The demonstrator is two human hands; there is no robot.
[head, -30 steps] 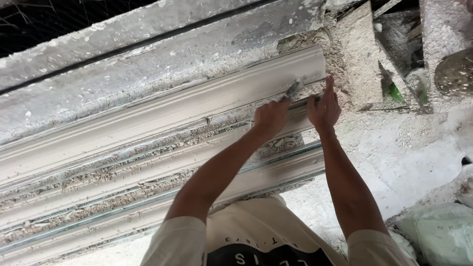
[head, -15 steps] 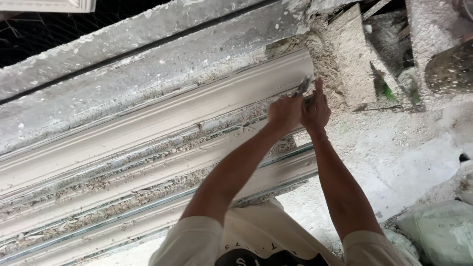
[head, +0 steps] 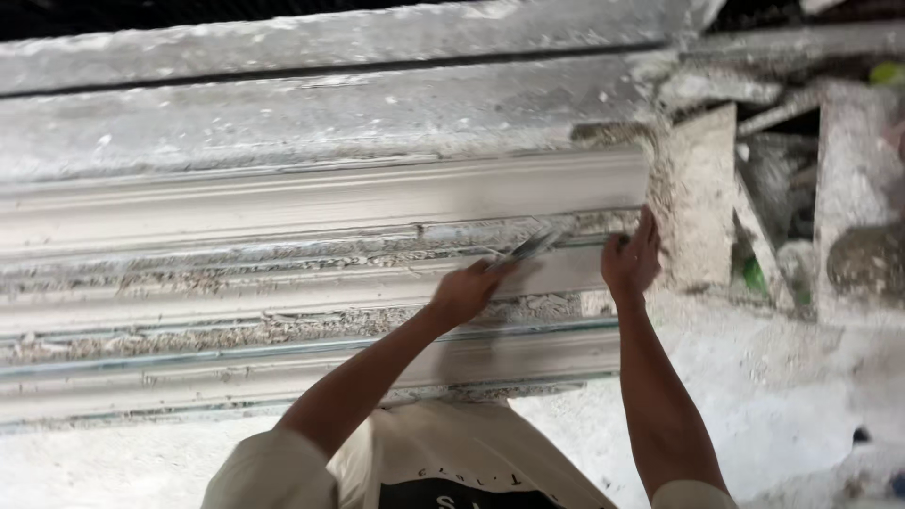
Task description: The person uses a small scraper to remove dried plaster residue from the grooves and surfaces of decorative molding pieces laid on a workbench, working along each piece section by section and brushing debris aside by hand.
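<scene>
A long white plaster moulding (head: 311,203) with several ridges and rough crumbly grooves runs across the view. My left hand (head: 465,290) grips a thin metal blade tool (head: 530,248), whose tip lies against a rough groove near the moulding's right end. My right hand (head: 632,260) rests with fingers up on the moulding's right end, beside a plaster-caked block (head: 696,193). The two hands are apart, with the tool between them.
A grey plaster-crusted slab (head: 311,113) lies beyond the moulding. Rubble, wooden pieces and a green object (head: 754,276) sit at the right. White dusty ground (head: 773,396) spreads at the lower right. My pale shirt (head: 443,462) fills the bottom.
My hands were close together at the moulding's upper right end. The left hand with the tool has moved down and left to a lower groove, and the hands have separated.
</scene>
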